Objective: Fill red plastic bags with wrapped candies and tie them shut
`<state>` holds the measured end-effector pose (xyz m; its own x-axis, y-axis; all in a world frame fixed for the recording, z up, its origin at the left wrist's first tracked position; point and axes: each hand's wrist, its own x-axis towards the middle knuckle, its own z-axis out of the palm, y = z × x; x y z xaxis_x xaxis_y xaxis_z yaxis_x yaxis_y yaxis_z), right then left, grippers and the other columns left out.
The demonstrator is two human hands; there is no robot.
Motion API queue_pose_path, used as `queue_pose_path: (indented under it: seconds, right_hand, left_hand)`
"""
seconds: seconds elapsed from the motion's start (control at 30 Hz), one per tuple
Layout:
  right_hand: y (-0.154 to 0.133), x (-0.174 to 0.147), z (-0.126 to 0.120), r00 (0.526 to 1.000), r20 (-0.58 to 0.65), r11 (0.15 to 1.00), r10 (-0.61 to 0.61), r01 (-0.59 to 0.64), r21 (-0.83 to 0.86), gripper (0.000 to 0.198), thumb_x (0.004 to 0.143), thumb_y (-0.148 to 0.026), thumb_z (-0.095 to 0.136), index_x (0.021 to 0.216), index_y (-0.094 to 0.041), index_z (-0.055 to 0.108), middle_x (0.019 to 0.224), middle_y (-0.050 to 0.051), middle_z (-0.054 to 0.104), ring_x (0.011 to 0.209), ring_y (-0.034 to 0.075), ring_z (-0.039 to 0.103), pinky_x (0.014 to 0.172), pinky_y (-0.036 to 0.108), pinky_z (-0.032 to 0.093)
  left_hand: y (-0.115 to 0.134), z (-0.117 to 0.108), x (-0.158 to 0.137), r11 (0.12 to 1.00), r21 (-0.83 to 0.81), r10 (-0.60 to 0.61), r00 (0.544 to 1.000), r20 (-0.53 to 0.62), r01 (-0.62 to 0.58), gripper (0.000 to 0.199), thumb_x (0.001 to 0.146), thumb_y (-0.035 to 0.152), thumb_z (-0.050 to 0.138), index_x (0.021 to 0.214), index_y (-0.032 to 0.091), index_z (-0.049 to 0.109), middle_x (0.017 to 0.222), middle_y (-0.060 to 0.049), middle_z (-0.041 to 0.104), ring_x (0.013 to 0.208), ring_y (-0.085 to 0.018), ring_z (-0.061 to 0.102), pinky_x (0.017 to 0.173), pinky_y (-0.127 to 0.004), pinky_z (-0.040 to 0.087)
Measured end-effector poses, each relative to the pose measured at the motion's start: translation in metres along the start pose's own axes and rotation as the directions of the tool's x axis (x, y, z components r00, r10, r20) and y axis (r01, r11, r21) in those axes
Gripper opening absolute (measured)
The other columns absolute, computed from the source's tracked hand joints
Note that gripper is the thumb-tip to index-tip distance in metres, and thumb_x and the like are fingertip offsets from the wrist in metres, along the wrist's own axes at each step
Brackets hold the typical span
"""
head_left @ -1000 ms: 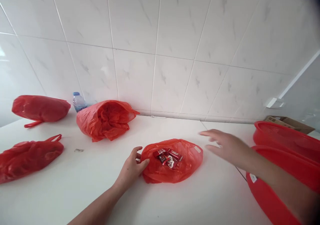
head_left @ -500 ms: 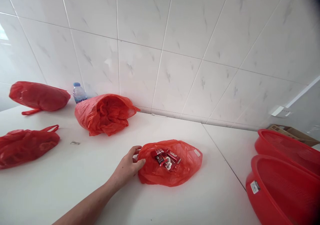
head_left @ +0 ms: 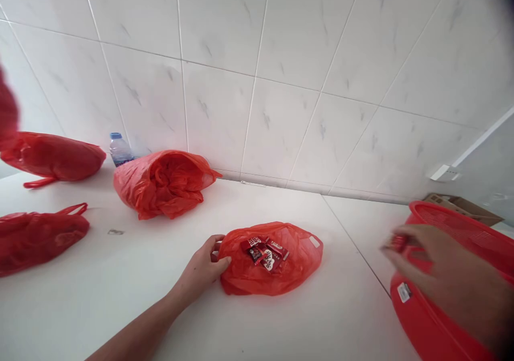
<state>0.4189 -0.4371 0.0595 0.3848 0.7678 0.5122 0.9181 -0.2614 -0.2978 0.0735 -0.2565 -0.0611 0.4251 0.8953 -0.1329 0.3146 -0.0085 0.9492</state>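
Note:
A red plastic bag (head_left: pixel 293 275) lies open on the white table, with several small red wrapped packets (head_left: pixel 269 258) inside it. My left hand (head_left: pixel 209 259) grips the bag's left edge between thumb and fingers. On the right, my right hand (head_left: pixel 433 270) is in front of the red plastic baskets, smeared by motion. Its fingertips pinch a small red packet (head_left: pixel 398 242), whose print cannot be read.
Two red baskets (head_left: pixel 413 318) stand at the right, a cardboard box (head_left: pixel 461 208) behind. A crumpled red bag (head_left: pixel 136 184), a water bottle (head_left: pixel 119 149) and two filled red bags (head_left: pixel 68 160) sit on the left. A blurred red shape (head_left: pixel 6 104) enters at the left edge.
My right hand has come into view at the right with a small red packet. A blurred red shape has appeared at the upper left. My left hand stays on the bag.

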Motion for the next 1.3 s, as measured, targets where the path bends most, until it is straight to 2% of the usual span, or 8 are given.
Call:
queue_pose_path:
  seconds: [0.13,0.27,0.5,0.6,0.7,0.8,1.07,1.3]
  right_hand:
    - [-0.089,-0.009,0.048,0.913,0.366,0.981,-0.179,0.139,0.134,0.014,0.081,-0.034,0.052,0.094,-0.03,0.052,0.094,-0.001,0.062,0.072,0.017,0.06,0.059,0.03,0.046]
    - [-0.13,-0.001,0.099,0.827,0.514,0.961,-0.227,0.105,0.256,0.026,0.075,-0.033,0.06,0.1,-0.028,0.054,0.105,-0.001,0.062,0.082,0.017,0.06,0.067,0.03,0.047]
    - [-0.07,0.019,0.123,0.931,0.342,0.977,0.129,-0.177,0.115,0.05,0.082,-0.051,0.046,0.125,-0.025,0.048,0.134,0.006,0.048,0.102,0.023,0.058,0.081,0.037,0.045]
    - [-0.033,0.011,0.135,0.899,0.344,0.933,0.271,-0.334,0.138,0.059,0.077,-0.057,0.051,0.125,-0.023,0.048,0.135,0.01,0.046,0.1,0.026,0.058,0.076,0.038,0.044]
    - [-0.016,0.003,0.147,0.833,0.489,0.815,0.259,-0.46,0.352,0.04,0.067,-0.051,0.065,0.09,-0.019,0.062,0.096,0.007,0.063,0.079,0.023,0.059,0.065,0.033,0.042]
    - [-0.02,0.01,0.144,0.821,0.543,0.697,0.179,-0.495,0.519,0.032,0.067,-0.046,0.068,0.062,-0.019,0.052,0.062,-0.001,0.054,0.059,0.016,0.05,0.056,0.028,0.036]
    - [-0.044,0.071,0.08,0.93,0.358,0.299,0.083,-0.366,0.882,0.029,0.075,-0.05,0.064,0.076,-0.022,0.056,0.073,-0.003,0.056,0.068,0.011,0.052,0.065,0.025,0.045]
    - [-0.062,0.081,0.07,0.976,0.15,0.476,0.157,-0.208,0.854,0.026,0.074,-0.043,0.067,0.064,-0.021,0.059,0.061,-0.003,0.055,0.059,0.011,0.049,0.056,0.024,0.045]
  left_hand:
    - [-0.001,0.0,0.001,1.0,0.002,-0.004,1.0,0.002,0.004,0.044,0.075,0.034,0.053,0.117,0.024,0.048,0.109,-0.006,0.064,0.079,-0.02,0.062,0.054,-0.025,0.046]
    - [0.0,0.001,0.0,1.0,-0.007,-0.014,1.0,0.014,0.014,0.044,0.075,0.034,0.053,0.118,0.023,0.047,0.109,-0.007,0.062,0.079,-0.019,0.061,0.053,-0.024,0.044]
    - [0.008,-0.016,-0.006,0.999,-0.005,-0.043,0.988,0.145,0.045,0.056,0.075,0.04,0.059,0.126,0.024,0.042,0.111,-0.008,0.061,0.085,-0.02,0.06,0.055,-0.024,0.043]
    - [0.007,-0.025,-0.005,0.997,0.011,-0.075,0.965,0.252,0.075,0.055,0.073,0.031,0.061,0.125,0.024,0.044,0.1,-0.005,0.064,0.081,-0.019,0.06,0.056,-0.024,0.04]
    - [0.006,-0.023,0.0,0.994,-0.053,-0.076,0.952,0.296,0.096,0.051,0.07,0.022,0.062,0.119,0.021,0.049,0.089,-0.002,0.066,0.077,-0.017,0.06,0.057,-0.024,0.039]
    - [0.015,-0.015,0.009,0.968,-0.237,-0.031,0.978,0.207,0.08,0.042,0.069,0.024,0.067,0.108,0.016,0.054,0.082,-0.002,0.067,0.07,-0.016,0.062,0.061,-0.027,0.045]
    - [0.079,-0.036,0.028,0.842,-0.5,0.182,0.979,-0.093,-0.204,0.045,0.072,0.029,0.073,0.109,0.02,0.05,0.072,0.005,0.056,0.058,-0.008,0.055,0.058,-0.021,0.048]
    - [0.123,-0.053,0.028,0.803,-0.478,0.376,0.925,-0.056,-0.355,0.046,0.069,0.014,0.074,0.111,0.023,0.056,0.1,-0.002,0.064,0.078,-0.011,0.062,0.069,-0.022,0.05]
